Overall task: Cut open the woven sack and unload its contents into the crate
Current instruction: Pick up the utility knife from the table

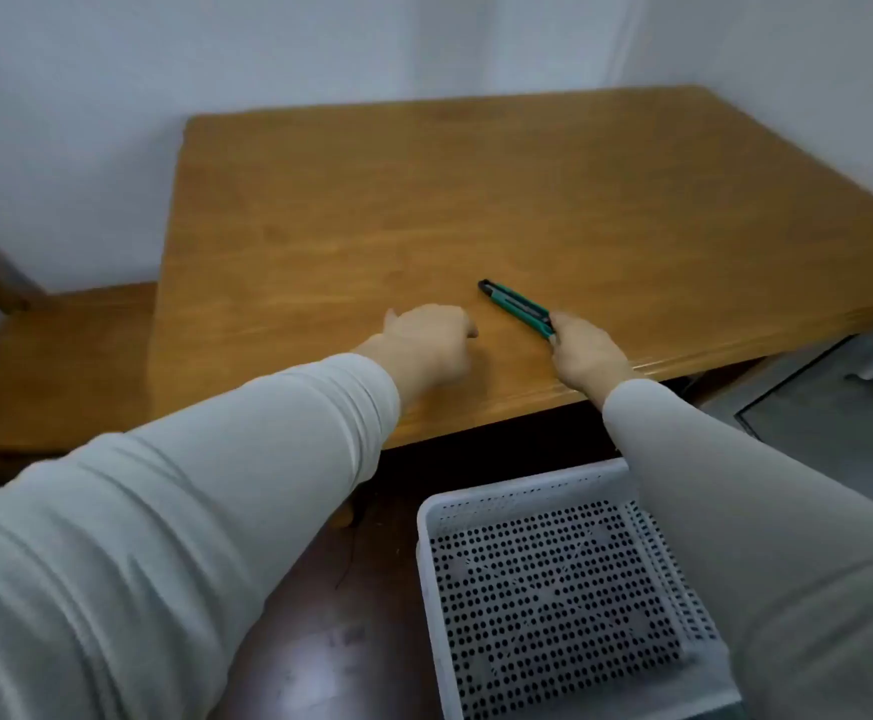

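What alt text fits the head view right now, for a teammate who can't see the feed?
The right hand grips the near end of a green utility knife lying on a wooden table, while the left hand rests loosely curled beside it. A white perforated crate sits empty on the floor below; no sack is in view.

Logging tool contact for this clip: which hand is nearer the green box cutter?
Right. The right hand touches the near end of the box cutter on the table. The left hand rests loosely curled on the table, apart, to its left.
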Available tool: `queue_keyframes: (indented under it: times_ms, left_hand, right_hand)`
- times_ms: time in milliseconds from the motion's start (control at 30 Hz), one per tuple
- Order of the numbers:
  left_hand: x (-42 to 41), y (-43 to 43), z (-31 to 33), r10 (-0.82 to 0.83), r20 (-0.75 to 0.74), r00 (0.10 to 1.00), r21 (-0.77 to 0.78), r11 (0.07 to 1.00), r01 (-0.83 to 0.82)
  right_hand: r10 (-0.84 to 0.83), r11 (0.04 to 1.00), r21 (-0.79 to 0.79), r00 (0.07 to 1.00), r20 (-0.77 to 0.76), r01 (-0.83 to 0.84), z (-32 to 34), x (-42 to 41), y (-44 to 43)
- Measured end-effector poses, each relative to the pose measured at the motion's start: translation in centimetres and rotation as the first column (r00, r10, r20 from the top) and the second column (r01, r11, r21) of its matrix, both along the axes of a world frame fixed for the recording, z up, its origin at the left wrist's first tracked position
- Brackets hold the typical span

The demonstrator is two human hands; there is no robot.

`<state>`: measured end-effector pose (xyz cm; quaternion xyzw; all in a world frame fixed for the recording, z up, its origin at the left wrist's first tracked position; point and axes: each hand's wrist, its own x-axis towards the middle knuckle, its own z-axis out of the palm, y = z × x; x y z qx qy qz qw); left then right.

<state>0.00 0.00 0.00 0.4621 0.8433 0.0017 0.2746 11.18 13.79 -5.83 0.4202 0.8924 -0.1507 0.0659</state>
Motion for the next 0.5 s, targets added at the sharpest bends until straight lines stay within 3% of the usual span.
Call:
queue_keyframes:
  times_ms: [300,500]
  left_hand:
    - [-2.2,0.8,-2.8,-0.001,0.024,1.000,0.002,1.000,0.001]
    - [-1.8,0.4,-3.5,0.013,0.015,1.000,0.005,1.000,-0.013]
  right_hand:
    - [-0.036,0.996,0.085,0.998,0.046,0.032,-2.7,-2.7,1.8]
    - [-0.073,0.984,0.161,0.997,-0.006,0.073,-2.6,-2.4,0.2]
